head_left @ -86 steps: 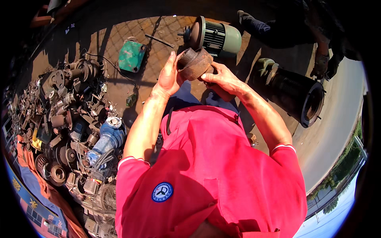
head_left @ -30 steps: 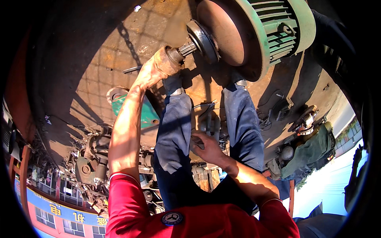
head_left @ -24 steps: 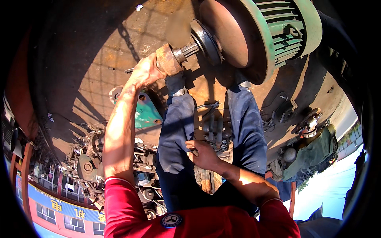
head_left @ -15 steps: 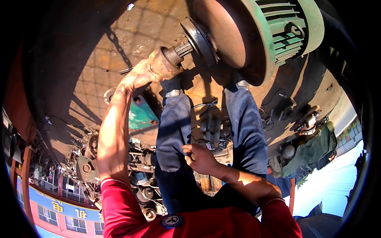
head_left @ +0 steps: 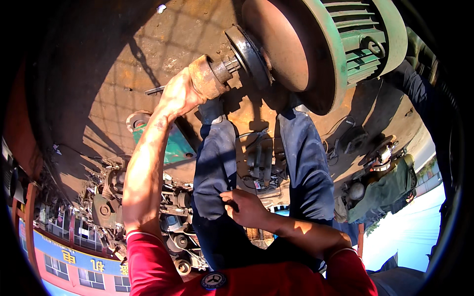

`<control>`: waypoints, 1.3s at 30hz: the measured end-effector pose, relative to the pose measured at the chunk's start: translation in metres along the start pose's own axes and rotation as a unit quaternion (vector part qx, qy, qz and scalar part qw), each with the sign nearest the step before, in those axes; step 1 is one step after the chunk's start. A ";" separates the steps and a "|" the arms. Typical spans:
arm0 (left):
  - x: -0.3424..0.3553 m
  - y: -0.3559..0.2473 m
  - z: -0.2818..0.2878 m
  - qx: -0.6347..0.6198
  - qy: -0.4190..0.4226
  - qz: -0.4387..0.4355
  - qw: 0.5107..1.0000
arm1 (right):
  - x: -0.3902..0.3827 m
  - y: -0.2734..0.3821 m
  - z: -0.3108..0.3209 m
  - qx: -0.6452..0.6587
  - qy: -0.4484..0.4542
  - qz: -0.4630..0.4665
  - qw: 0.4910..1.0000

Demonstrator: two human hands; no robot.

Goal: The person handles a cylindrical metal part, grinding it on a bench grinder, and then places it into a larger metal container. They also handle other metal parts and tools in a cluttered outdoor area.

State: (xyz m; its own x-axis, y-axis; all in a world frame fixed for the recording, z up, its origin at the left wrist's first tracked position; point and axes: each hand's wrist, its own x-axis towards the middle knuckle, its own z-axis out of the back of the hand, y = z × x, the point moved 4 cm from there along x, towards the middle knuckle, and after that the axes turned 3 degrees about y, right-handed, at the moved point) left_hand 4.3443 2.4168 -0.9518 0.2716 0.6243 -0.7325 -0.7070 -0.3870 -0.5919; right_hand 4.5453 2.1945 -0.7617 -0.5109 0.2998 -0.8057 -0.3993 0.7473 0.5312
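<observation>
My left hand (head_left: 178, 93) is wrapped around a rusty cylindrical sleeve (head_left: 205, 78). The sleeve sits at the end of a toothed shaft (head_left: 230, 64), some of whose teeth show bare between it and a dark metal ring (head_left: 248, 52). Behind the ring are a broad rusty flange disc (head_left: 284, 44) and the finned green motor body (head_left: 363, 37), with a lifting eye on its side. Against my left knee rests my right hand (head_left: 247, 208), its fingers curled in and nothing visible in them.
On the ground by my left forearm lies a green metal plate (head_left: 177, 145). Piled scrap parts (head_left: 106, 207) fill the lower left, with more metal pieces (head_left: 260, 160) between my legs. A dark cloth-covered heap (head_left: 385, 190) stands right. Another person's dark blue sleeve (head_left: 419, 91) shows beside the motor.
My left hand and the sleeve have shifted slightly, the sleeve still on the shaft. My right hand has slid a little left and down along my knee. A dark blue sleeve now shows more at right.
</observation>
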 end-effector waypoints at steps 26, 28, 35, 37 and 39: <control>0.002 0.000 -0.011 0.138 -0.033 0.065 0.988 | 0.035 0.019 -0.022 -0.079 0.003 0.019 0.997; -0.006 -0.008 -0.013 0.122 -0.058 0.051 0.990 | 0.034 0.016 -0.025 -0.083 -0.003 -0.003 0.997; 0.002 -0.001 -0.003 0.105 -0.012 0.031 0.994 | 0.040 0.007 -0.015 -0.135 -0.009 -0.018 0.991; 0.003 -0.007 -0.003 0.128 0.020 0.048 0.990 | 0.040 0.002 -0.012 -0.141 -0.026 -0.010 0.990; -0.007 -0.010 -0.006 0.090 -0.002 0.076 0.993 | 0.035 -0.003 -0.010 -0.139 -0.017 -0.019 0.990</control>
State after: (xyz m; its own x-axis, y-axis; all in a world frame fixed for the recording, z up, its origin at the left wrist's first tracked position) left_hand 4.3537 2.4128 -0.9427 0.1497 0.5705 -0.8076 -0.8453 -0.3498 -0.4038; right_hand 4.5209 2.1973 -0.7888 -0.4663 0.2980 -0.8329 -0.6153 0.5673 0.5474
